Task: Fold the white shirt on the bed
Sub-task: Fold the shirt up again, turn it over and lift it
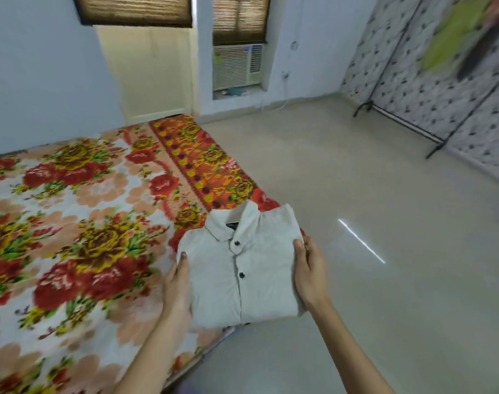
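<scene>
Folding is looking all but finished, judging by how the white shirt (242,268) is sitting in the lower centre of the frame. It is showing as a compact rectangle, front side up, with the collar (228,223) pointing toward the top of the frame and two dark buttons (241,275) running down the placket. No sleeves are showing, so they are probably lying tucked behind.

The left hand (177,285) is gripping the shirt's left edge, thumb lying on top and the other fingers going underneath. The right hand (309,275) is holding the right edge the same way, thumb over the cloth.

The bundle is hanging over the near corner of the bed (72,223), whose flowered cover is filling the left of the frame. Part of the shirt is reaching out over the pale floor (356,194) to the right. Whether it is resting on the cover or being held just above it, I cannot tell.

What is probably remaining is small: setting the folded shirt fully on the bed and letting go.
</scene>
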